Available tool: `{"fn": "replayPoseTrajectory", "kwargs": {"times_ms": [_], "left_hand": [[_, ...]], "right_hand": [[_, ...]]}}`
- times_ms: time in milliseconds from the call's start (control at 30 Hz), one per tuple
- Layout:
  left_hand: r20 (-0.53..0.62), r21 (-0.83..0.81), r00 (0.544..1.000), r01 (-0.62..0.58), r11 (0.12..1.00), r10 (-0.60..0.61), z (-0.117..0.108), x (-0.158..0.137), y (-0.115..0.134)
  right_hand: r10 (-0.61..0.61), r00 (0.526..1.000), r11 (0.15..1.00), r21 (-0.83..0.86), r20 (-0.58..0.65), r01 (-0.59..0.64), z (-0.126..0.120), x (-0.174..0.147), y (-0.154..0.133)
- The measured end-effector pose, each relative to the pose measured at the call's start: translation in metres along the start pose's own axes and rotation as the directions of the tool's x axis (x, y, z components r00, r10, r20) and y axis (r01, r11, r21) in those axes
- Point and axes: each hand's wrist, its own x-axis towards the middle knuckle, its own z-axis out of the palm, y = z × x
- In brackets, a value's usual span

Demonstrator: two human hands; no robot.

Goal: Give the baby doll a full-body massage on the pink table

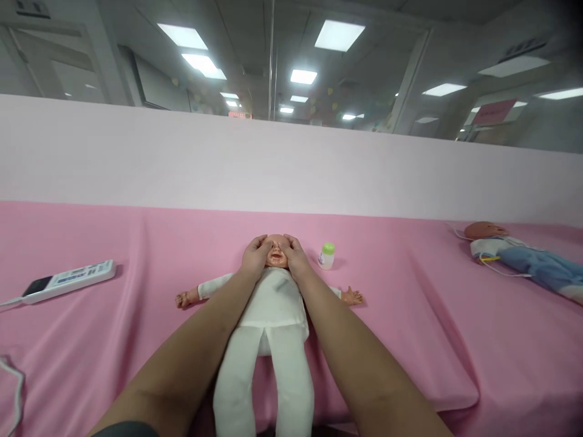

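A baby doll [274,300] in a white top and white trousers lies on its back, head away from me and arms spread out to the sides. My left hand [255,255] is closed round the left side of its head, and my right hand [296,258] does the same on the right. Both thumbs rest on the doll's face, near the eyes; its open mouth shows between my wrists. The fingers curl behind the head and are partly hidden. Just right of my right hand stands a small bottle [327,258] with a green cap.
Pink cloth [159,261] covers the table. At left lies a white handheld device [70,281] with a cord, and a white cable [16,388] hangs nearer. A second doll [528,258] in blue lies far right with thin tubes. Behind are a white wall [291,167] and glass.
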Motion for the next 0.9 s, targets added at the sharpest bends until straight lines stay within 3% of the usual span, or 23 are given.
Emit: {"fn": "replayPoseTrajectory", "kwargs": {"times_ms": [433, 700, 900], "left_hand": [[0.008, 0.008, 0.998, 0.057, 0.998, -0.057, -0.012, -0.071, 0.029], [-0.012, -0.044, 0.998, 0.068, 0.997, -0.068, -0.015, -0.069, 0.035], [-0.022, -0.163, 0.985, 0.164, 0.973, -0.169, -0.018, -0.065, 0.033]], "right_hand": [[0.044, 0.999, 0.991, 0.123, 0.012, -0.045, 0.008, -0.076, -0.024], [0.026, 1.000, 0.992, 0.127, 0.012, -0.028, 0.010, -0.065, -0.015], [0.165, 0.977, 0.953, 0.234, 0.137, -0.194, -0.007, -0.065, -0.017]]}}
